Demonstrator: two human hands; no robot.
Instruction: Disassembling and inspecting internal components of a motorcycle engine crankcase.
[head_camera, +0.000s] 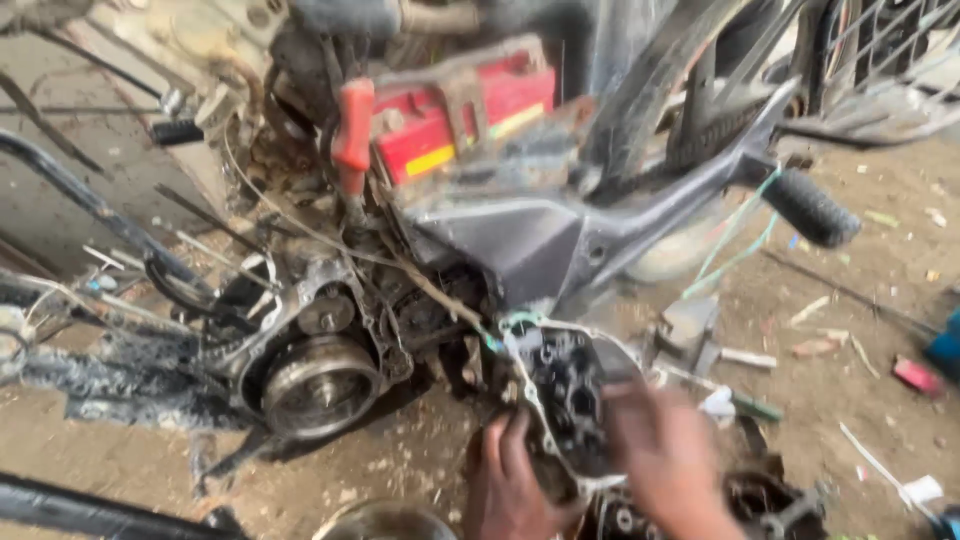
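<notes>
Both hands sit lowest in the head view, closest to the camera, and both are on a grey engine cover (563, 395) with a pale gasket line around its edge. Left hand (510, 480) grips the cover from below, its fingers curled round the lower left rim. Right hand (665, 455) is motion-blurred; it lies against the cover's right side with fingers bent toward it, but whether it truly clasps the rim I cannot tell.

That cover is the landmark for everything else. It is held tilted, its ribbed inner side facing the camera, above the dirt floor (880, 300). Left of the cover, the stripped motorcycle engine (330, 350) lies open, with a round flywheel (320, 385) showing in its casing. Above the cover and slightly left, a red battery (465, 110) with a yellow stripe sits in the frame, and a red-handled tool (352, 130) stands just left of that battery. Directly above the cover, a dark grey frame bracket (560, 240) runs up and to the right, ending in a black rubber footpeg (812, 208). A thin green wire (735, 245) hangs under that arm, right of and above the cover. Right of the cover, small metal parts and scraps (745, 358) lie scattered on the dirt. Below the cover and to its left, the rim of a round metal bowl (385, 520) shows at the picture's bottom edge.
</notes>
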